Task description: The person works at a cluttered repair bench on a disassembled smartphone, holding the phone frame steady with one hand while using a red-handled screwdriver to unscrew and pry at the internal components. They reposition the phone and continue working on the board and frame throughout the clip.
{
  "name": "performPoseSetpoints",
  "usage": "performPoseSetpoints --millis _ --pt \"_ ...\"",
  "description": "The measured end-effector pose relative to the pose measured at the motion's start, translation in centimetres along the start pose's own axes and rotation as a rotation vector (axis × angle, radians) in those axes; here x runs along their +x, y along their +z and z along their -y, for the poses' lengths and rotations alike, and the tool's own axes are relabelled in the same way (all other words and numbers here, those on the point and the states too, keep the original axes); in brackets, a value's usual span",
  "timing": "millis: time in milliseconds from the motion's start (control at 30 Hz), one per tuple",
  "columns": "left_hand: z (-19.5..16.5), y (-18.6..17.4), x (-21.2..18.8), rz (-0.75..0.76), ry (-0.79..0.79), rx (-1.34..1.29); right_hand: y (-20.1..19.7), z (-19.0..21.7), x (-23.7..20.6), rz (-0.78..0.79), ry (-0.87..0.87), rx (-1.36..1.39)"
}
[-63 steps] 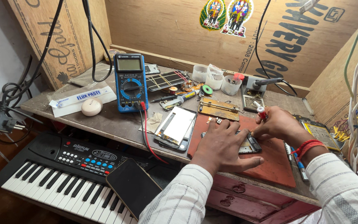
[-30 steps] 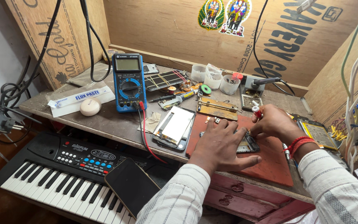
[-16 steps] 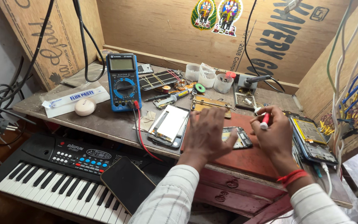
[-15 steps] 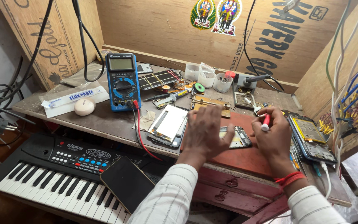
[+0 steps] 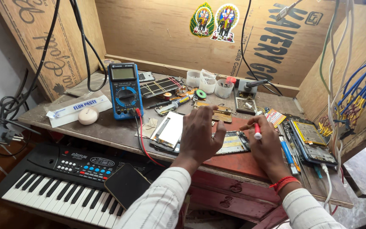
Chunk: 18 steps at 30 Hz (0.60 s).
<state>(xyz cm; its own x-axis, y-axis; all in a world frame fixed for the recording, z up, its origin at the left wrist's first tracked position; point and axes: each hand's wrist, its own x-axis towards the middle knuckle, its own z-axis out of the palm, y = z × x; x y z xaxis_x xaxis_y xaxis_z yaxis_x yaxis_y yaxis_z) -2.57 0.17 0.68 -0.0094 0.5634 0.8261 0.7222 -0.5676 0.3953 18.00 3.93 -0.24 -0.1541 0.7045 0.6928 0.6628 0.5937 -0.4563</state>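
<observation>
Head view is showing me my left hand [image 5: 200, 135] pressing flat, fingers spread, on the opened phone [image 5: 232, 142] lying long-axis left-to-right on the counter [image 5: 115, 131], while my right hand [image 5: 265, 142], just right, is gripping a red-tipped tool [image 5: 257, 130].

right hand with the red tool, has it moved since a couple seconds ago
Yes. The right hand has come toward the person, away from the soldering stand at the back, and now sits beside the opened phone.
</observation>
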Motion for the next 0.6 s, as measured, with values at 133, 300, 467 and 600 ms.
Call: performPoseSetpoints --millis 133,300,467,600 --pt "0.1 -1.5 -1.0 0.209 0.053 0.206 0.3 -0.2 -0.1 0.052 0.003 -0.079" --pt "-0.2 -3.2 -2.9 0.369 0.089 0.284 0.3 -0.4 -0.2 -0.037 -0.001 0.031" --pt "-0.2 -3.1 -3.5 0.256 0.110 0.248 0.4 -1.0 -0.1 0.021 -0.018 -0.088" --pt "-0.1 -3.3 -3.9 0.133 0.161 0.194 0.4 -0.8 -0.1 0.046 0.024 -0.034"
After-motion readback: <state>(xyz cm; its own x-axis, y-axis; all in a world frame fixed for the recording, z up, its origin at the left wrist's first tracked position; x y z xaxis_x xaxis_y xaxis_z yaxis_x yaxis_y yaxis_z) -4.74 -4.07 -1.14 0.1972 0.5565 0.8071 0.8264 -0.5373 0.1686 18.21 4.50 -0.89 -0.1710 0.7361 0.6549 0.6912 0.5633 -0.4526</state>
